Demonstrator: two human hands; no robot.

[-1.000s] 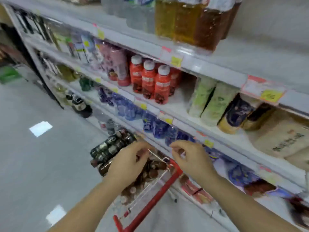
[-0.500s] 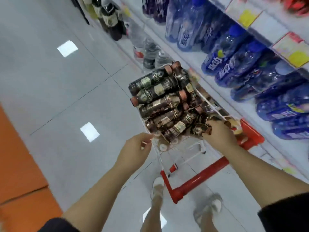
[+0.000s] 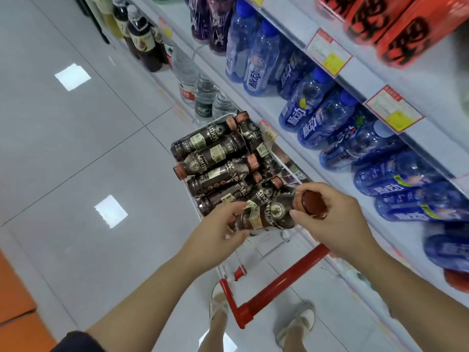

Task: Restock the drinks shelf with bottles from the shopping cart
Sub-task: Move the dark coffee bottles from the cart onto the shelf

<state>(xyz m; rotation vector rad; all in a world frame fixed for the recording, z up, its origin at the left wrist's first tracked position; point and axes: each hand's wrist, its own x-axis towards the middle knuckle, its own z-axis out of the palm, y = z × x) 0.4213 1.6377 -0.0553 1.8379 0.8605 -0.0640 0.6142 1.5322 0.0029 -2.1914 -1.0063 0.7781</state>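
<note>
A white wire shopping cart (image 3: 279,161) with a red handle (image 3: 276,282) stands beside the shelves, piled with several dark coffee bottles (image 3: 215,158) with copper caps. One dark bottle (image 3: 269,214) lies sideways just above the cart's near end, held by both hands. My right hand (image 3: 332,222) grips its brown cap end. My left hand (image 3: 223,227) holds the bottle's base end, fingers curled under it.
The drinks shelf (image 3: 286,115) runs along the right with blue bottles (image 3: 327,123), purple bottles and red packs above. Clear water bottles (image 3: 203,97) and dark bottles (image 3: 144,41) stand on the lowest level. Grey tiled floor lies to the left; my sandalled feet stand behind the cart.
The view dropped from the shelves to the cart. My right hand reached into the pile and lifted one bottle out; my left hand moved in and took its base.
</note>
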